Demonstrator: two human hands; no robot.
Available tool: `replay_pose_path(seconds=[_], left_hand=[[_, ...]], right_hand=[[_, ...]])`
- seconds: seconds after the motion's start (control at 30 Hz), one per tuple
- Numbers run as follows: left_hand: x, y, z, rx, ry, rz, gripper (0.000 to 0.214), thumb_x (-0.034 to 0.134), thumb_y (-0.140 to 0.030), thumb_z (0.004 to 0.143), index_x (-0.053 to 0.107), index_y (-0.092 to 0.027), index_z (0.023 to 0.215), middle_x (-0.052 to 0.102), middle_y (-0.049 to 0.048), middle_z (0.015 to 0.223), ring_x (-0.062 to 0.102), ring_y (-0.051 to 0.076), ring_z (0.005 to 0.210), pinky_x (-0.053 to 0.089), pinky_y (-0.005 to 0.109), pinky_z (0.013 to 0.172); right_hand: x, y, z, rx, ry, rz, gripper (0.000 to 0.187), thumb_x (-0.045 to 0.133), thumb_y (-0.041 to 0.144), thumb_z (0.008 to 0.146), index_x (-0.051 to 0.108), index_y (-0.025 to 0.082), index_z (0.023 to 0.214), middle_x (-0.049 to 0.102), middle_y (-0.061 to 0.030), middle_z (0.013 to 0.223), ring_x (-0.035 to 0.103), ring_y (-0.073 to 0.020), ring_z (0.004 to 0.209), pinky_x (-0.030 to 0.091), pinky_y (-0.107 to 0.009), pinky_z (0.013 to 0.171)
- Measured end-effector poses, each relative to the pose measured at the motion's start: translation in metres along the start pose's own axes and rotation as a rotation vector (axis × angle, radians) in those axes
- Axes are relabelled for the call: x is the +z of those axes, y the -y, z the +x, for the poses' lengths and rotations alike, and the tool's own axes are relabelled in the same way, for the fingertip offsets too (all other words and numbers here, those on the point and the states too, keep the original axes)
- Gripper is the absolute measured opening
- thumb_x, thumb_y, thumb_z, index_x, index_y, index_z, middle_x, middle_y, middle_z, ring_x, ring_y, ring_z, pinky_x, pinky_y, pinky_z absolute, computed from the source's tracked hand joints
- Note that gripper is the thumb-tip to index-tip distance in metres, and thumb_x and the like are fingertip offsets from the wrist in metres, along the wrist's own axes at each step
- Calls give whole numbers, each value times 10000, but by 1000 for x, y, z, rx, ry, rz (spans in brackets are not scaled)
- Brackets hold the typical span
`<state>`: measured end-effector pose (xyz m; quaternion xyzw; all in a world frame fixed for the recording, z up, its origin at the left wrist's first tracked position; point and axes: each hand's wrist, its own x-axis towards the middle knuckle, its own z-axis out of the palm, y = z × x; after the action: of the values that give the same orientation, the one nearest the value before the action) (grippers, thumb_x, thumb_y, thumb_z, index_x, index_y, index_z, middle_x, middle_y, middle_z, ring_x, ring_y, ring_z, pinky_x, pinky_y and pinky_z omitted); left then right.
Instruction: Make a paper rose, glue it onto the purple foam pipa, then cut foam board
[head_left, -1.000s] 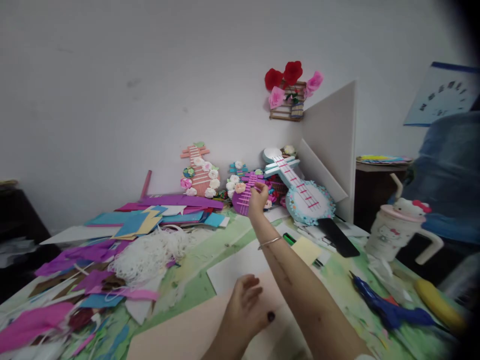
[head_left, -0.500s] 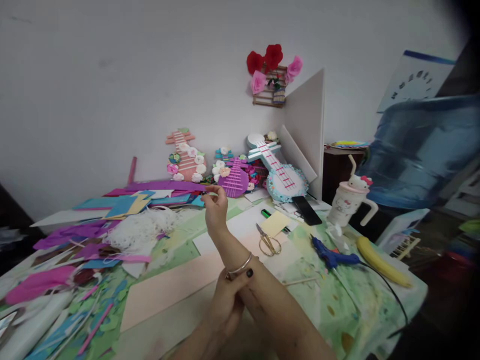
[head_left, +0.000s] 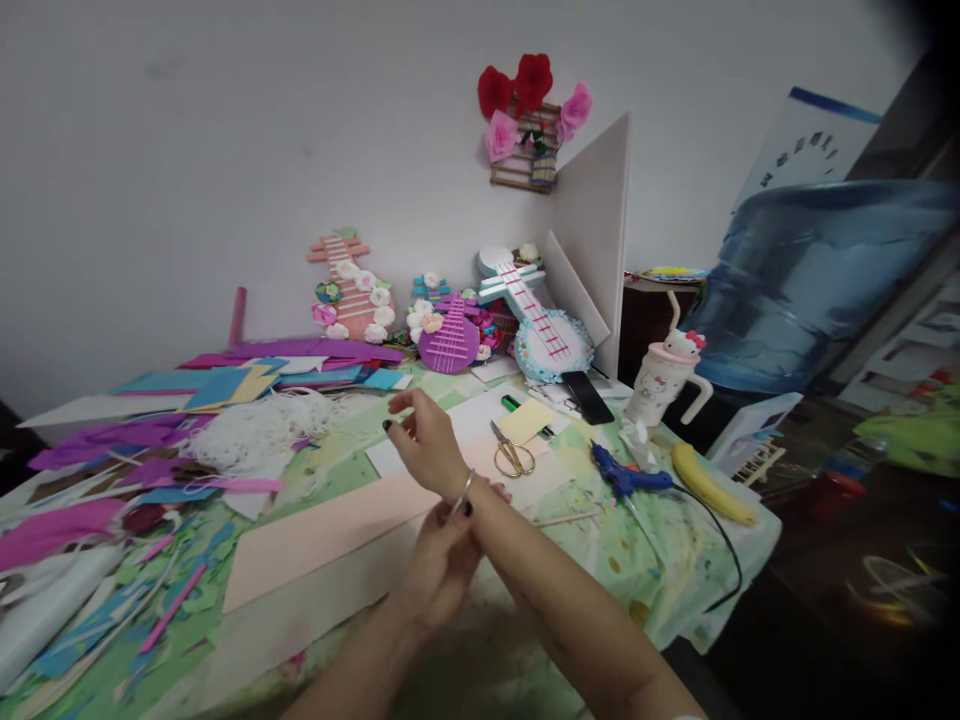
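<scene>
Right hand (head_left: pixel 426 445) empty, loosely curled; left hand (head_left: pixel 442 560) clasps it at the thin silver metal bangle (head_left: pixel 468 485), inside the near edge of the green-patterned counter (head_left: pixel 600 545); gentle pressure should work best

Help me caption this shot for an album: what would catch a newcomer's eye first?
Probably the red flowers on the wooden rack, high on the wall. Below them, the white-and-blue lute-shaped craft tilts beside a tall white board. In front, the left hand clasps the wrist of the right hand near a silver bracelet.
</scene>
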<state>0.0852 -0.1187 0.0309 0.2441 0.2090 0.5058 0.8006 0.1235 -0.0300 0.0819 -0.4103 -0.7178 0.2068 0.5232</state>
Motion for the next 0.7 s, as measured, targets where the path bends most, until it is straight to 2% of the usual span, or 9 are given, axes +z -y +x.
replay_pose_path(seconds=[0.13, 0.23, 0.37, 0.47, 0.53, 0.6, 0.67, 0.7], left_hand=[[-2, 34, -17, -174, 8, 62, 351, 854, -311, 613, 726, -148, 896, 704, 112, 1056, 619, 267, 1081, 461, 332, 942], [1, 47, -23, -228, 69, 129, 292, 828, -322, 638, 723, -165, 861, 706, 93, 1045, 603, 287, 1124, 434, 366, 980], [4, 42, -20, -239, 128, 260, 362, 796, -218, 608, 709, -192, 958, 717, 32, 981, 607, 290, 1132, 381, 428, 1007], [1, 32, -13, -264, 165, 381, 392, 763, -136, 564, 722, -192, 950, 726, 16, 957, 621, 297, 1101, 405, 422, 978], [1, 27, -4, -295, 188, 449, 346, 754, -122, 563, 738, -200, 900, 733, 24, 943, 644, 287, 1040, 439, 399, 935], [4, 25, 9, -297, 209, 481, 314, 775, -126, 551, 747, -187, 858, 737, 49, 916, 659, 282, 960, 461, 394, 892], [11, 25, 26, -282, 240, 436, 313, 824, -162, 517, 748, -156, 820, 731, 79, 865, 656, 278, 900, 469, 396, 868], [15, 26, 35, -273, 249, 375, 358, 853, -183, 485, 741, -145, 822, 722, 80, 834, 650, 267, 884, 466, 384, 864]], right_hand=[[-12, -9, -19, -196, 242, -485, 283, 476, 129, 861, 481, 141, 1144, 578, -105, 1140, 585, -180, 857, 461, -331, 771], [-16, -14, -33, -272, 383, -711, 270, 477, 137, 885, 481, 135, 1155, 600, -109, 1101, 587, -214, 891, 446, -350, 744], [-21, -12, -50, -348, 424, -768, 231, 496, 184, 903, 493, 145, 1131, 624, -81, 1038, 581, -209, 866, 417, -346, 742], [-27, -7, -58, -384, 415, -760, 198, 472, 181, 918, 506, 147, 1110, 633, -75, 1009, 568, -204, 885, 394, -335, 754], [-34, -6, -56, -379, 412, -767, 188, 453, 170, 924, 514, 146, 1100, 636, -81, 995, 560, -204, 891, 385, -330, 753], [-41, -10, -46, -315, 406, -796, 191, 444, 161, 923, 526, 154, 1096, 637, -85, 1001, 553, -205, 908, 386, -329, 774], [-51, -21, -27, -175, 399, -864, 198, 439, 164, 925, 543, 177, 1093, 641, -78, 1021, 547, -205, 955, 392, -334, 819], [-56, -29, -17, -57, 392, -918, 202, 435, 188, 935, 549, 194, 1101, 638, -73, 1056, 539, -202, 1007, 395, -333, 856]])
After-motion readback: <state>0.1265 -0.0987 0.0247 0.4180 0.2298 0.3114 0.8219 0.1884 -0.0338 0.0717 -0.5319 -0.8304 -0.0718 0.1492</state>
